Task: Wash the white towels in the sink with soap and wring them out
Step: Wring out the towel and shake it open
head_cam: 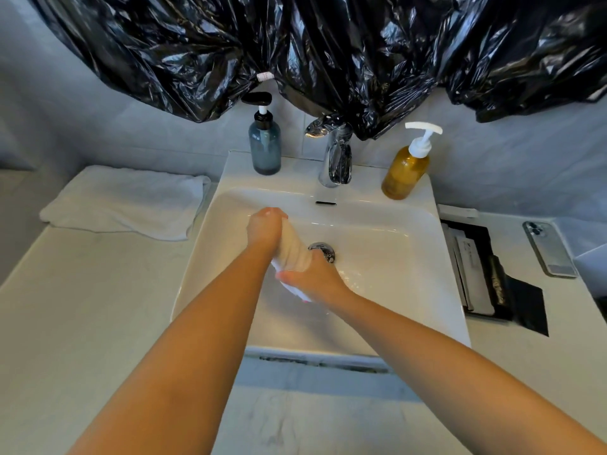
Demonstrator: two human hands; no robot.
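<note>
Holding a rolled white towel (pixel 293 247) low over the sink (pixel 404 251), left hand (pixel 265 226) and right hand (pixel 313 279) each wrap a tight grip round opposite ends; wet, it likely handles soft, heavy and slippery.

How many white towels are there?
2. A twisted towel is gripped by the left hand and right hand over the sink; a folded towel lies on the counter left of it. Others may be hidden.
</note>
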